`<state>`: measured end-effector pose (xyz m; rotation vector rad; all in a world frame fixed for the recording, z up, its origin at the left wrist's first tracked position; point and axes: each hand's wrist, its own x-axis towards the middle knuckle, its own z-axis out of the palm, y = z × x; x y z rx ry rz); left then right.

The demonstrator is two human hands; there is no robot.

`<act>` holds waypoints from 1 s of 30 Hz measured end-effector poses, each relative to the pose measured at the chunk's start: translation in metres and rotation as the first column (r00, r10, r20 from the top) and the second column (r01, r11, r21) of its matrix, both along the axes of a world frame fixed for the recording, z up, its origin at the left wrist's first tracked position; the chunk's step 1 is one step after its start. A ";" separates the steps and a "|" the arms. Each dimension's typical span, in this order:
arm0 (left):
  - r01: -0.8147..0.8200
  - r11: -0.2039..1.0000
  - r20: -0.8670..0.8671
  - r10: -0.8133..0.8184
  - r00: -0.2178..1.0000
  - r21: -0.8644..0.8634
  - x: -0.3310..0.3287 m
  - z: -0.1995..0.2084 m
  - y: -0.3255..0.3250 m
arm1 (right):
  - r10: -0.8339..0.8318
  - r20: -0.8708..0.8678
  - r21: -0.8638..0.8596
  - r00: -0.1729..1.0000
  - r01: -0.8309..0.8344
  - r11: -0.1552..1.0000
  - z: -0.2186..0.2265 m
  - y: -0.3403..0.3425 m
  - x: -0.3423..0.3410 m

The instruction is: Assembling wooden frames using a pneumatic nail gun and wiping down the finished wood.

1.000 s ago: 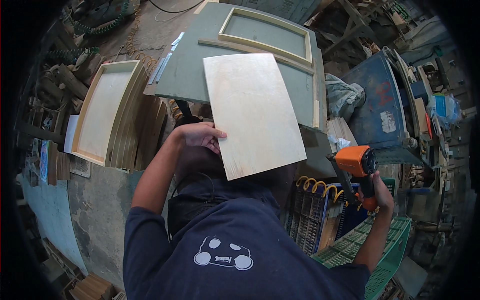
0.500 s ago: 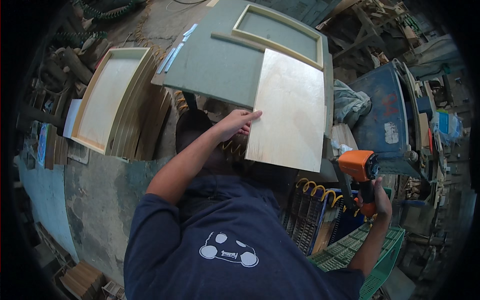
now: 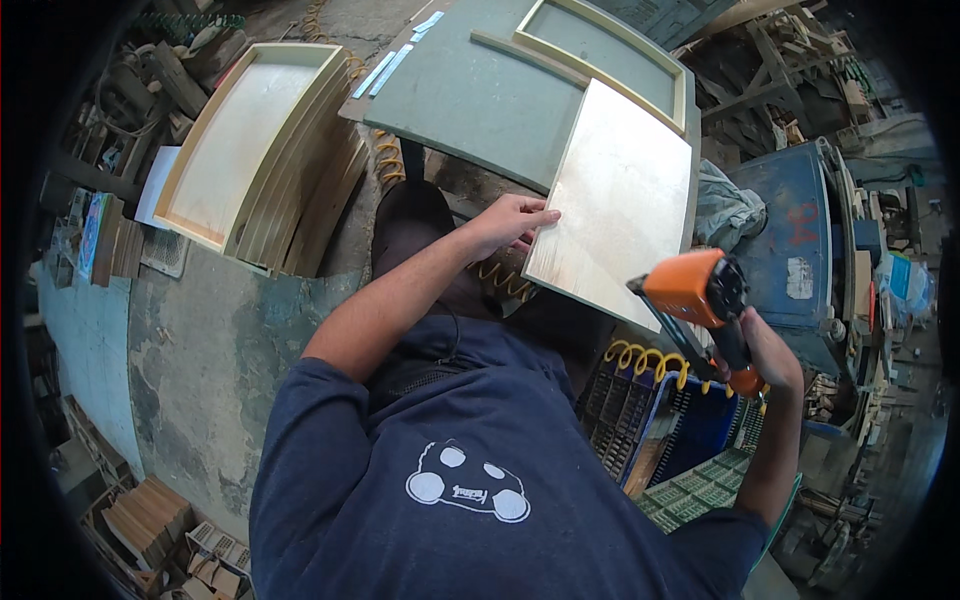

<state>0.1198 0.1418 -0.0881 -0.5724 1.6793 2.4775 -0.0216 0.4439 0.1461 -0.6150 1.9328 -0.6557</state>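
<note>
Plywood panel (image 3: 620,205), pale and rectangular, lies slantwise over the right part of the grey-green surface (image 3: 480,110), its near end jutting out past the near edge. The left hand (image 3: 510,222) has its grip closed on the panel's left side, thumb on the upper face and the other fingers curled lower down. The right hand (image 3: 768,352) has its grip wrapped around the handle of an orange and black nail gun (image 3: 690,288), held up by the panel's near right corner; whether the two touch cannot be told. Just beyond the panel, a light wooden frame (image 3: 679,100) lies on the surface, a wooden strip (image 3: 525,58) running along its near side. Off to the left stands a stack of shallow wooden trays (image 3: 300,165). To the right are a crumpled greyish cloth (image 3: 730,205) and a blue cabinet (image 3: 788,240), while a yellow coiled hose (image 3: 650,353) loops beside a green crate (image 3: 700,490).
</note>
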 end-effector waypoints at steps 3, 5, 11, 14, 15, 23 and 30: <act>0.005 0.999 0.052 -0.006 0.999 0.038 0.009 0.002 0.002 | 0.200 -0.013 0.105 0.980 -0.198 0.975 0.004 -0.044 0.006; 0.036 0.996 0.085 -0.042 0.995 0.077 0.018 -0.001 0.000 | 0.289 -0.016 0.140 0.957 -0.284 0.949 0.006 -0.075 0.014; 0.178 0.949 -0.021 -0.179 0.984 0.261 0.028 -0.016 0.000 | 0.484 -0.028 0.268 0.875 -0.459 0.847 0.008 -0.133 0.037; 0.143 0.947 -0.021 -0.143 0.989 0.288 0.026 -0.023 0.001 | 0.500 -0.058 0.376 0.864 -0.445 0.813 0.006 -0.149 0.044; 0.135 0.952 -0.015 -0.136 0.991 0.276 0.025 -0.026 0.002 | 0.502 -0.062 0.379 0.863 -0.445 0.811 0.007 -0.153 0.046; 0.113 0.953 -0.008 -0.115 0.993 0.280 0.027 -0.024 0.002 | 0.519 -0.088 0.491 0.850 -0.417 0.765 0.001 -0.167 0.053; 0.102 0.951 0.003 -0.107 0.994 0.291 0.026 -0.024 0.002 | 0.534 -0.065 0.507 0.843 -0.433 0.745 -0.002 -0.173 0.054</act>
